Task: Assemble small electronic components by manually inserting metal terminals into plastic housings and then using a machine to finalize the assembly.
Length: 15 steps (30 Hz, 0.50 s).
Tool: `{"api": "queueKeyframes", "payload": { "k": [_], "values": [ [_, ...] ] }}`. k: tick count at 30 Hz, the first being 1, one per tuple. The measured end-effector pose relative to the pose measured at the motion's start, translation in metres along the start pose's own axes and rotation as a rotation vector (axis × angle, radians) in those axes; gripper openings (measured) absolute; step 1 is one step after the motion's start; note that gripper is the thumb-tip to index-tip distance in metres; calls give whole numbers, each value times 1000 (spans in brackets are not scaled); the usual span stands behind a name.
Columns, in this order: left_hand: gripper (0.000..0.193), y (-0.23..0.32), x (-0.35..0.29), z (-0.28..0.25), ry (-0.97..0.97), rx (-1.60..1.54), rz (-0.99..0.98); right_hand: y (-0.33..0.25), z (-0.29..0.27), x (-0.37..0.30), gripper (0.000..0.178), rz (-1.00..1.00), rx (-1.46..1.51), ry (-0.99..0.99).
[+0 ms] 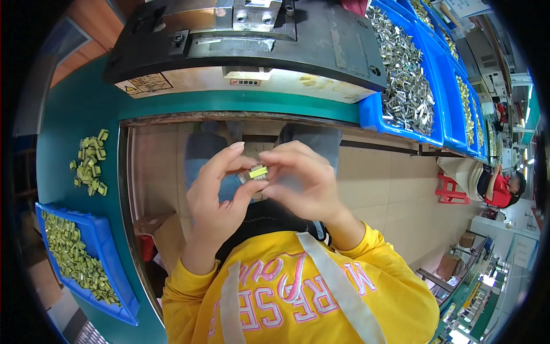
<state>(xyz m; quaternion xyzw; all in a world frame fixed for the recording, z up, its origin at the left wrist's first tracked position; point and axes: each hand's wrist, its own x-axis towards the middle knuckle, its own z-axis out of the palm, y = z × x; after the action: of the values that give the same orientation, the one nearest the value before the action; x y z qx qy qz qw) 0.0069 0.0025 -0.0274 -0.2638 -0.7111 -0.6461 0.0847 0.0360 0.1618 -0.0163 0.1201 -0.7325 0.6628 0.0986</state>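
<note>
A small transformer [258,172] with a bright yellow-green wrapped middle and metallic-looking ends is held up in front of my lap. My left hand [219,192] pinches it from the left between thumb and fingers. From the other side, my right hand [306,182] closes its thumb and fingertips on it; this hand is slightly blurred. Whether a metal clip is also between the fingers is too small to tell. Similar yellow-green transformers [89,162] lie in a loose pile on the green table at the left.
A blue tray [123,281] of transformers sits at the lower left. Ahead is a heavy black machine [338,51] on the green bench [229,102]. Blue bins [435,86] with metal clips and yellow-green parts line the right. A person in red [503,192] sits farther off near a red stool [452,188].
</note>
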Motion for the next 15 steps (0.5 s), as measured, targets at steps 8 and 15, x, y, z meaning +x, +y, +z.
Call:
{"api": "queueKeyframes", "payload": {
  "k": [8,15],
  "values": [
    [50,4,-1,-2,23,-167,-58,-1,1,6,37,-45,-55,-40],
    [49,5,0,-2,37,-228,-107,-3,3,12,37,-87,-121,-24]
  ]
}}
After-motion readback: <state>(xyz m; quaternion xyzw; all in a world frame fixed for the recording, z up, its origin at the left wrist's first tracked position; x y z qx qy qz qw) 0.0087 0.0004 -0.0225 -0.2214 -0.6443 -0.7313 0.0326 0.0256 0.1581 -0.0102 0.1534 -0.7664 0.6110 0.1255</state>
